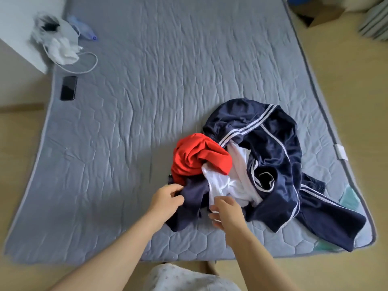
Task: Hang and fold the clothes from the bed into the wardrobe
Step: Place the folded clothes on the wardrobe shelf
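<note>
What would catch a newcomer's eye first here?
The bright red garment, tangled with a navy striped tracksuit and a white garment on the near right part of the grey mattress. At the pile's near edge the left hand grips a dark blue cloth and the right hand holds the white garment.

The grey mattress (168, 80) carries a clothes heap (262, 160) front right, a black phone (68, 88) and white cable (89, 68) at left.

Left hand (167, 199), right hand (228, 211). One each: red garment (195, 158), white garment (224, 183), slate-blue garment (189, 208), phone (68, 88).
</note>
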A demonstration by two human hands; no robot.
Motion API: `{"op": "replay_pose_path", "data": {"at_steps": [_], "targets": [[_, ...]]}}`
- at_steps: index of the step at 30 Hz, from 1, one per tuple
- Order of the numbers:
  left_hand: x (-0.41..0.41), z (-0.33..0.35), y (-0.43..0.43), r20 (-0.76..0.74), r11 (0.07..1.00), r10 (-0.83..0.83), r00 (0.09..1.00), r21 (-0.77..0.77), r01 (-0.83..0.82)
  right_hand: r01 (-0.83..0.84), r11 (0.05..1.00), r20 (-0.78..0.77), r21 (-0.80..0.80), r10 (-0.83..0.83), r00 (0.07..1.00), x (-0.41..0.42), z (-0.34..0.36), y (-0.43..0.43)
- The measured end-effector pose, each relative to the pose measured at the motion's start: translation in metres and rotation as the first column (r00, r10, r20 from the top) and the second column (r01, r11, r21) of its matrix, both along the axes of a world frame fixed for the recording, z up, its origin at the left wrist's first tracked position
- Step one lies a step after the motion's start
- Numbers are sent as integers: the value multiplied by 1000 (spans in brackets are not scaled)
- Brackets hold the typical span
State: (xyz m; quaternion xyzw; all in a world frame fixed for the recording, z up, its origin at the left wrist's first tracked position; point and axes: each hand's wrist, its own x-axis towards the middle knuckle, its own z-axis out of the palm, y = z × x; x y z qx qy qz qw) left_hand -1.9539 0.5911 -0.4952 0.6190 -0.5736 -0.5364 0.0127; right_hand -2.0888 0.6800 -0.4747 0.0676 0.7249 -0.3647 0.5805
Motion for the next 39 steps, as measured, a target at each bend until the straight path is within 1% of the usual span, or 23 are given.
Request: {"op": "replay_pose_path", "data": {"at_steps": [2,4,8,10,12,13,15,16,18,21,23,25,27,29,30,31,32,33,34,35,36,37,39], "targets": [[-3,28,-2,-54,1000,14,998,-20,-15,9,999,-42,-42,-11,999,3,17,-1],[-6,59,-5,-158,997,72,985,-19,-76,-13,994,-117,-108,0,993,6,30,1],[-9,117,-9,-338,990,117,934,-32,-136,-125,960,-318,-251,40,947,9,59,1],[-9,141,-7,-431,988,137,892,-11,-157,-174,929,-364,-328,46,930,11,74,-5],[-8,166,-5,-556,980,193,808,62,-191,-151,879,-327,-452,-6,945,13,87,-14],[-7,179,-5,-620,975,216,754,94,-202,-172,863,-351,-475,-6,936,14,93,-18],[-3,206,-9,-723,972,220,655,109,-206,-342,856,-516,-388,106,850,16,104,-25],[0,218,-12,-762,974,207,614,102,-202,-395,851,-566,-346,146,811,18,108,-28],[7,240,-19,-821,975,185,540,85,-206,-392,854,-554,-343,153,818,20,121,-34],[17,264,-29,-865,959,202,460,78,-274,-311,862,-558,-399,41,829,18,148,-49],[23,272,-38,-857,926,235,458,55,-373,-235,851,-562,-469,-83,823,14,172,-57],[31,272,-46,-831,880,266,489,3,-475,-165,819,-527,-549,-186,829,13,198,-62],[35,267,-52,-767,830,287,574,-99,-548,-109,765,-466,-635,-267,844,14,224,-68],[38,261,-52,-699,816,292,653,-174,-551,-57,688,-387,-724,-336,858,16,253,-73],[37,257,-50,-688,847,259,678,-176,-502,-47,651,-357,-757,-353,865,17,268,-76],[35,252,-46,-682,892,176,710,-194,-408,-45,621,-332,-782,-354,874,19,281,-78],[33,248,-41,-674,927,45,738,-247,-283,-44,594,-306,-803,-349,886,21,292,-79],[31,245,-36,-661,931,-95,745,-323,-168,-35,572,-277,-820,-342,898,23,301,-81],[29,243,-32,-667,919,-207,716,-383,-91,-25,555,-248,-831,-331,910,24,308,-82],[27,242,-31,-680,909,-280,678,-414,-39,-17,542,-221,-840,-314,923,25,314,-83],[25,241,-32,-697,911,-308,647,-412,-10,-13,531,-200,-847,-295,934,25,319,-84],[23,242,-33,-716,924,-300,631,-383,5,-14,520,-184,-854,-276,943,24,322,-85],[18,246,-36,-744,958,-185,642,-283,-52,-12,499,-158,-866,-250,955,24,325,-86]]}}
